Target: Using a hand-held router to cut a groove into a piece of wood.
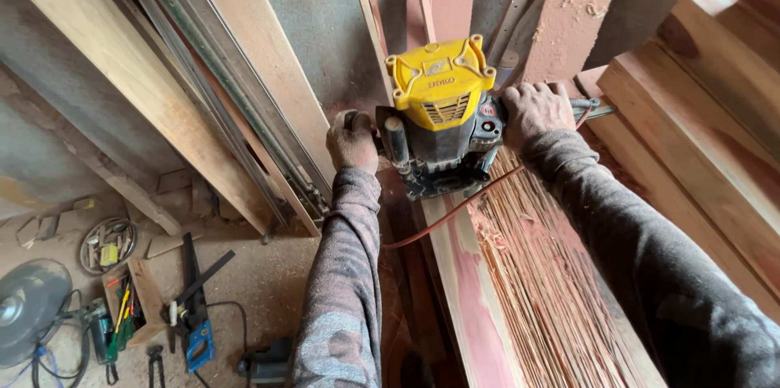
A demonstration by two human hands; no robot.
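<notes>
Routing pass under way: my left hand (pixel 352 142) and right hand (pixel 535 112) clenched the yellow-capped router (pixel 439 116) handles; next, I judged, steady feed along the reddish plank (pixel 471 290).

Gripping a yellow-topped router (pixel 439 116) from both sides: left hand (pixel 352 143) closing around the left handle, right hand (pixel 534 110) wrapping the right handle. Sitting upright on a reddish plank (pixel 475 307), with a bed of stringy wood shavings (pixel 544 274) lying just right of it. Trailing leftward from the router, a thin reddish cord (pixel 443 217). Leaning against the far wall, pale boards (pixel 154 104) and metal rails (pixel 236 95). Lying on the dusty floor at near left: a small wooden box of tools (pixel 126 307), a blue-handled tool (pixel 197 339) and a round grey disc (pixel 31 307).
</notes>
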